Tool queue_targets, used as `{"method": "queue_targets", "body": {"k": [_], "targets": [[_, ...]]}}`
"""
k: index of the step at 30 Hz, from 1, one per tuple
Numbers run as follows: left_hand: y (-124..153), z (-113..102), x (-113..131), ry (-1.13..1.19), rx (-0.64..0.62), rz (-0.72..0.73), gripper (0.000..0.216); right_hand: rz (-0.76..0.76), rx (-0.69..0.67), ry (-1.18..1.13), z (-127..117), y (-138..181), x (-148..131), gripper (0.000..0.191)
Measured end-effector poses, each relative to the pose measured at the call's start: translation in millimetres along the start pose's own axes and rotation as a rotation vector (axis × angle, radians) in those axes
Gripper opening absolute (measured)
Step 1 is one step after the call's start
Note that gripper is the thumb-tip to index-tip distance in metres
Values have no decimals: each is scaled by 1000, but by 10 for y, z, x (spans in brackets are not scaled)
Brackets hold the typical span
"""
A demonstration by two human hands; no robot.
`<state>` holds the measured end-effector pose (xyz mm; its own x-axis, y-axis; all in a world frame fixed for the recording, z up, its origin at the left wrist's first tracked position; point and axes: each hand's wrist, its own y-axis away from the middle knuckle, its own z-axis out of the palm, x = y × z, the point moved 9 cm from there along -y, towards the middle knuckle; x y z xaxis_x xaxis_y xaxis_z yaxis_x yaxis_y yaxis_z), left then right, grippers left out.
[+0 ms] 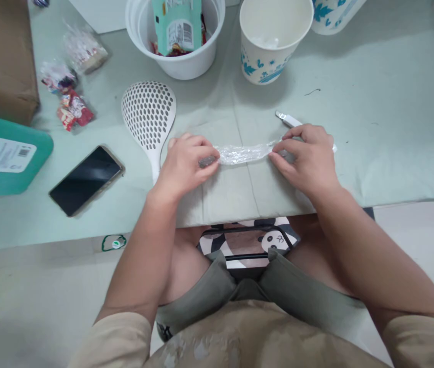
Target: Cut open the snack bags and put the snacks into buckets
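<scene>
A crumpled strip of clear plastic wrap (244, 152) lies stretched across the pale green table cover (373, 153) near its front edge. My left hand (186, 163) pinches the strip's left end and my right hand (309, 156) pinches its right end. A white slotted spoon (148, 115) lies just left of my left hand, its handle partly hidden under that hand. A white pen-like tool (289, 119) pokes out from behind my right hand.
A black phone (85, 180) lies at the left. Behind stand a white bowl (140, 30) holding a teal packet (177, 23) and a blue-patterned paper cup (274, 41). Candy wrappers (71, 110), a teal box (5, 156) and a cardboard box (2, 56) fill the far left.
</scene>
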<state>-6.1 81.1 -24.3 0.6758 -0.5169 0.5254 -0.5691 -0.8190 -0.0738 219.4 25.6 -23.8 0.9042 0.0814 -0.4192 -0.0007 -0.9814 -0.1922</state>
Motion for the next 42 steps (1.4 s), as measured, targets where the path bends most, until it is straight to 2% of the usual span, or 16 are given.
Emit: {"method": "queue_targets", "body": {"k": [7,10,13,17,22,26,30,34,37,39,42], "targets": [[32,-3,-89,88,32,-9,19,39,-43,13,-22,-4,8,23],[29,1,-126,96,28,-49,16,66,-50,19,1,-20,21,24],[20,-8,-135,93,43,-79,11,102,-48,10,10,-40,27,15],[18,12,-173,50,62,-135,15,129,-76,23,44,-48,42,15],[48,-22,-208,27,176,-90,14,85,-112,19,71,-33,58,21],[45,-29,-231,65,153,-90,2,60,-177,6,104,-26,55,18],[15,-116,-163,220,146,-90,8,33,-162,-54,70,-43,0,14],[10,-186,-163,475,210,-135,23,115,-184,-160,53,-34,13,17],[22,-203,-261,558,290,-181,31,76,-283,-232,81,-6,-87,28],[30,-217,-352,557,352,-196,35,27,-428,-281,145,40,-191,30],[20,-248,-412,607,435,-123,40,6,-660,-383,227,140,-318,29]]}}
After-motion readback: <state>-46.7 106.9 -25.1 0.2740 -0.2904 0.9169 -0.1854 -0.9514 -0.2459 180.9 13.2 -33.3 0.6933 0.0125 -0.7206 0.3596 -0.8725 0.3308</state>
